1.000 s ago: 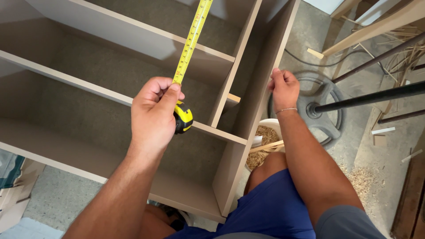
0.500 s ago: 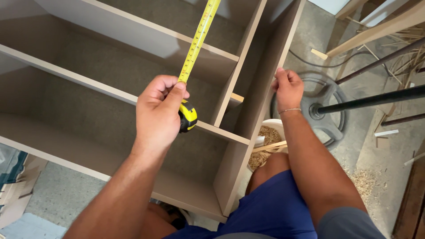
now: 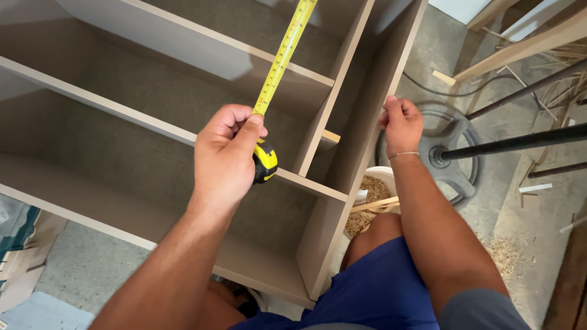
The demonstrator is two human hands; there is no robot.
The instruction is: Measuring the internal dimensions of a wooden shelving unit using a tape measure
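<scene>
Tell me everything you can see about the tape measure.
The tape measure has a small yellow and black case, mostly hidden inside the left hand. Its yellow blade, printed with black marks, is pulled out and runs up and right over the grey-brown shelf unit, leaving the picture at the top. The thumb presses on the blade near the case.

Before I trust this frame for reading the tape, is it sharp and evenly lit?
Head view: the left hand and yellow tape blade are sharp; light is soft, without glare; a shadow crosses the cabinet shelf; tape marks are too small to read.
</scene>
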